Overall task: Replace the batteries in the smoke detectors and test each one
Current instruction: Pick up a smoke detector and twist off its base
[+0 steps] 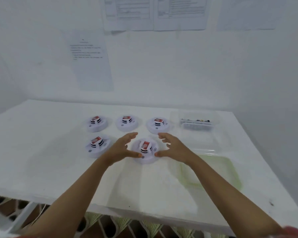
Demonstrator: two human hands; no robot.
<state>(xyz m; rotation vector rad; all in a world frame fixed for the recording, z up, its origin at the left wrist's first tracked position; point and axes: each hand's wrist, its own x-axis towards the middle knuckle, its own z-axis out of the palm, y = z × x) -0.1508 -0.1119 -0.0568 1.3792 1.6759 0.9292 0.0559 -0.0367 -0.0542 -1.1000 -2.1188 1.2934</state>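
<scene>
Table [58, 160]: white, carries everything.
Green tray [235, 175]: pale, just right of the right forearm.
Left hand [122, 148]: spread, fingers straight, flanks the near detector; thumb tip at its front rim.
Right hand [172, 148]: spread likewise on the opposite side; grips nothing; rim contact too close to call.
Near detector [145, 151]: sits between both hands, topped by a red-and-white block, likely a battery.
Front-left detector [96, 146]: same topping, untouched.
Far row [127, 123]: three more, alike.
Progress: seems early; no unit visibly opened, testing apparently all ahead.
Clear box [196, 123]: far right, holds small dark pieces, possibly spare cells.
Wall sheets [91, 60]: printed, too blurred to read; battery labels equally unreadable.
</scene>
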